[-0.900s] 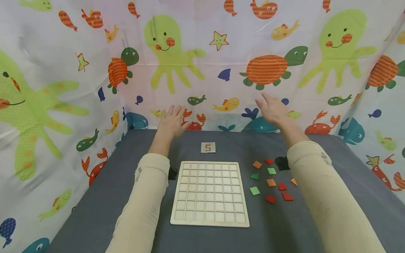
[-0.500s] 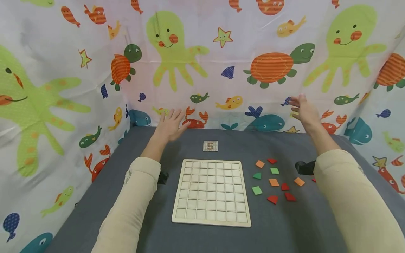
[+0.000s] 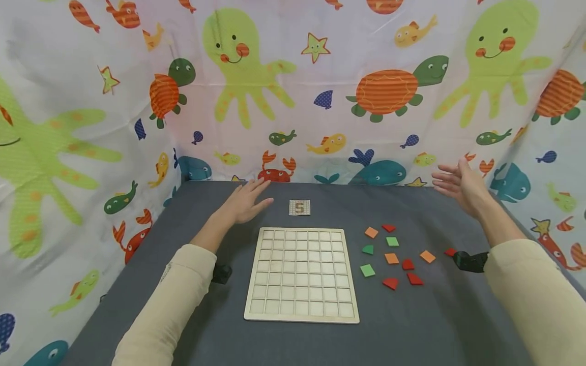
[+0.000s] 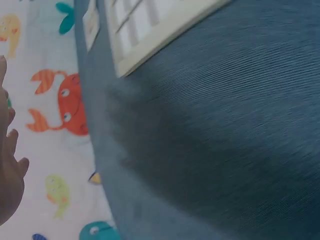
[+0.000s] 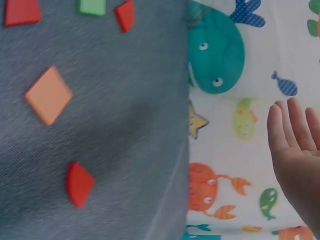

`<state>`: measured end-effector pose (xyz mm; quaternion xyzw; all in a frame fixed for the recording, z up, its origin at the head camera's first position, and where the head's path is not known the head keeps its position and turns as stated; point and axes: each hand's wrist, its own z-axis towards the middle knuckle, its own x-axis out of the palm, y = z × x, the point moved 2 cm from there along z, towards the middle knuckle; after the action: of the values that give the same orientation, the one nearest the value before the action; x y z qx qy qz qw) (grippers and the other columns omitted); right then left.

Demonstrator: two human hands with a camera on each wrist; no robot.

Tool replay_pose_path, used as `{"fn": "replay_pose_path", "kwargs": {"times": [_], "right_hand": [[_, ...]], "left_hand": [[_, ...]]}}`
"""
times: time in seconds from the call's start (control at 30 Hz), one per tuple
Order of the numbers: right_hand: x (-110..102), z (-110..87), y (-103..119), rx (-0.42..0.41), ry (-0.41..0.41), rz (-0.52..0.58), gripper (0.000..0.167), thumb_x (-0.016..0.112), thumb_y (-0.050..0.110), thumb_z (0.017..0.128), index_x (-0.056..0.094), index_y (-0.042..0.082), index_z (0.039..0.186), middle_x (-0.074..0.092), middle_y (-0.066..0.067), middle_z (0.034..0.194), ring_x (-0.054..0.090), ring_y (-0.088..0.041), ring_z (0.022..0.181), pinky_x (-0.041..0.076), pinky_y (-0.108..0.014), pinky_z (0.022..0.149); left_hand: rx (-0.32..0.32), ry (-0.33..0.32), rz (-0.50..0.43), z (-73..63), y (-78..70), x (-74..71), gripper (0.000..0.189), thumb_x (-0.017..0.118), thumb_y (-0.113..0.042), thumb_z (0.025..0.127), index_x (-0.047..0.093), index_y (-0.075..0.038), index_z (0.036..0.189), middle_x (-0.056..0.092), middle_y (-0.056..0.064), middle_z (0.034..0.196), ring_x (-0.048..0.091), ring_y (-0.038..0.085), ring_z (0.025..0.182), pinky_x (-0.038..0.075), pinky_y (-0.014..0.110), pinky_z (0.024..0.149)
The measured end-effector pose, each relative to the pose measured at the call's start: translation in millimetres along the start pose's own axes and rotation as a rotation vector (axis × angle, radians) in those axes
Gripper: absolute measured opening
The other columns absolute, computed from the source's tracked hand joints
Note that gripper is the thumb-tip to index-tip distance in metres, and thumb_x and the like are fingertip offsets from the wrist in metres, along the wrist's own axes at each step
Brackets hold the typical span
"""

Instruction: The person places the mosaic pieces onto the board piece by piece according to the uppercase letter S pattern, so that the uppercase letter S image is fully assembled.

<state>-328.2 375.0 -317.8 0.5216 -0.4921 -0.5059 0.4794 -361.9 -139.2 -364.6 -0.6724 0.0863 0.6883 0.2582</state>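
My left hand (image 3: 247,202) hovers over the far left of the table, palm down with its fingers stretched out, holding nothing. Just to its right lies a small card (image 3: 299,207) with a brown figure like an S or 5 on a grid. In front of me is a pale wooden grid board (image 3: 302,275) with rows of square cells. My right hand (image 3: 463,187) is raised at the far right, fingers extended and nothing in it. Below and left of it several flat tiles lie loose, among them an orange square (image 3: 428,256), a light green square (image 3: 368,270) and a red piece (image 3: 390,283).
A dark grey cloth (image 3: 384,340) covers the table. White curtains (image 3: 284,112) printed with sea animals stand along the back and both sides. Black wrist mounts (image 3: 470,261) sit at both sleeves. One red tile (image 5: 79,184) lies apart, close to the right wrist mount.
My right hand has moved right and down, away from above the tiles, uncovering those at the right. My left hand has drifted slightly lower and left. The head view has shifted a little.
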Motion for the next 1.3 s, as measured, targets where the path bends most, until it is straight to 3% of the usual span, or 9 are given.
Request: {"fn": "replay_pose_path", "kwargs": {"times": [0.17,0.4,0.57,0.63,0.73,0.87,0.97,1.13,1.3], "right_hand": [[-7,-4.6,-19,0.05,0.077,0.057,0.094,0.028,0.068,0.089,0.004,0.003,0.153,0.021,-0.019,0.151,0.055,-0.005,0.103,0.042,-0.025,0.096],[-21,-11.2,-42,0.107,0.141,0.251,0.091,0.037,0.061,0.092,-0.001,0.004,0.153,0.063,0.009,0.102,0.064,-0.007,0.094,0.049,-0.03,0.089],[-34,-20.5,-60,0.122,0.207,0.224,0.089,0.034,0.057,0.095,-0.005,0.0,0.151,0.065,0.01,0.103,0.064,-0.008,0.096,0.052,-0.026,0.081],[-36,-24.3,-65,0.133,0.217,0.188,0.086,0.033,0.056,0.097,0.0,-0.002,0.151,0.065,0.011,0.104,0.064,-0.008,0.095,0.052,-0.026,0.081],[-39,-29.7,-71,0.136,0.225,0.154,0.063,0.035,0.05,0.099,0.031,0.009,0.146,0.066,0.01,0.104,0.065,-0.008,0.095,0.052,-0.026,0.081],[-43,-38.3,-76,0.135,0.213,0.106,0.028,0.041,0.044,0.1,0.06,0.026,0.111,0.067,0.009,0.102,0.065,-0.007,0.093,0.052,-0.025,0.079],[-47,-45.0,-81,0.148,0.208,-0.018,0.031,0.041,0.041,0.102,0.058,0.022,0.119,0.065,0.013,0.103,0.064,-0.004,0.094,0.053,-0.026,0.08],[-49,-52.1,-91,0.168,0.196,-0.281,0.067,0.039,0.039,0.103,0.021,-0.009,0.144,0.057,0.012,0.109,0.061,0.001,0.096,0.052,-0.031,0.083],[-49,-57.0,-97,0.159,0.198,-0.356,0.066,0.043,0.036,0.102,0.021,-0.011,0.143,0.054,-0.003,0.12,0.061,-0.002,0.096,0.053,-0.032,0.082]], "left_hand": [[0.02,0.075,-0.116,-14.1,3.6,14.3,0.067,0.041,-0.044,0.101,0.02,-0.008,0.153,0.015,0.016,0.157,0.008,0.036,0.143,0.012,0.059,0.109],[0.021,0.23,-0.255,-28.6,4.4,26.0,0.067,0.048,-0.041,0.1,0.027,-0.004,0.151,0.022,0.02,0.154,0.011,0.04,0.141,0.014,0.058,0.109],[0.077,0.258,-0.304,-37.3,1.9,35.4,0.064,0.057,-0.036,0.096,0.035,-0.006,0.148,0.027,0.018,0.152,0.019,0.038,0.14,0.021,0.058,0.107],[0.065,0.266,-0.341,-40.8,3.4,38.6,0.063,0.058,-0.034,0.096,0.034,-0.007,0.149,0.028,0.018,0.152,0.022,0.037,0.139,0.023,0.057,0.107],[0.035,0.254,-0.385,-46.4,8.5,44.1,0.061,0.058,-0.031,0.097,0.035,-0.009,0.148,0.032,0.016,0.15,0.026,0.036,0.138,0.025,0.056,0.106],[0.006,0.223,-0.429,-52.3,12.4,52.4,0.059,0.058,-0.029,0.097,0.036,-0.009,0.148,0.034,0.016,0.149,0.027,0.036,0.138,0.026,0.056,0.106],[0.015,0.212,-0.419,-55.2,11.8,57.4,0.06,0.057,-0.029,0.097,0.036,-0.006,0.148,0.032,0.018,0.15,0.023,0.039,0.138,0.022,0.059,0.106],[0.054,0.19,-0.354,-55.9,8.5,60.7,0.058,0.054,-0.028,0.098,0.036,-0.001,0.146,0.028,0.022,0.15,0.016,0.043,0.139,0.011,0.064,0.107],[0.051,0.202,-0.341,-56.6,5.4,61.3,0.059,0.054,-0.029,0.098,0.034,-0.001,0.147,0.025,0.023,0.152,0.013,0.044,0.14,0.006,0.066,0.106]]}}
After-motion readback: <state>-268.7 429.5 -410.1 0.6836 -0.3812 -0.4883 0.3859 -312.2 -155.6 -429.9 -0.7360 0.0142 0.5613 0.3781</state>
